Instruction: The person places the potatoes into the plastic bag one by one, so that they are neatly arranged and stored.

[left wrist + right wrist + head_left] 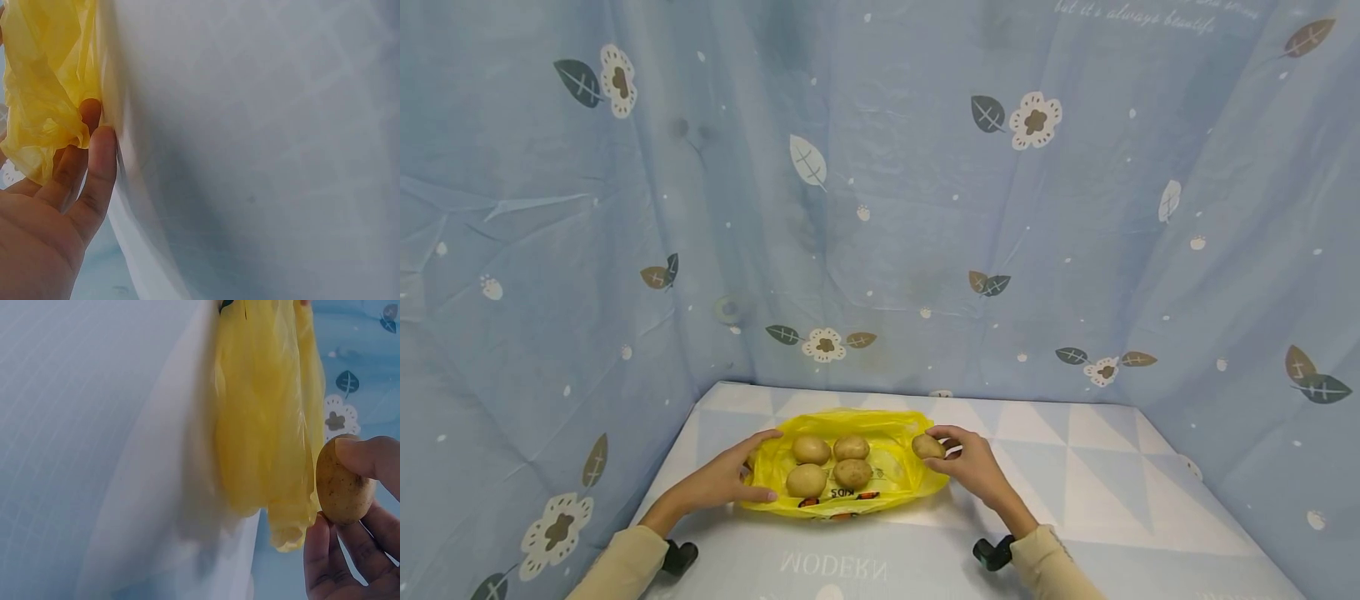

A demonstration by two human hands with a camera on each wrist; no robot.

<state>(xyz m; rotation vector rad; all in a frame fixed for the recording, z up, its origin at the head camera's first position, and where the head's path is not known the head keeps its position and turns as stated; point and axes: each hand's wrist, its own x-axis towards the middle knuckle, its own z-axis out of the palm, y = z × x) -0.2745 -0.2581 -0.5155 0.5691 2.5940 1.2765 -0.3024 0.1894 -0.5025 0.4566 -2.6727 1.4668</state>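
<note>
A yellow plastic bag lies spread on the table with its mouth facing up. Several potatoes sit inside it, grouped toward the left half. At the bag's left end, my left hand grips the plastic, thumb along the near side and fingers round the far side. My right hand pinches another potato between thumb and fingers, at the right end of the bag. In the right wrist view this potato is right beside the bag's crumpled edge.
The table has a pale cloth with triangles and printed letters. Blue curtains with leaves and flowers hang behind it and on both sides. A dark device is on each wrist, close to the sleeves.
</note>
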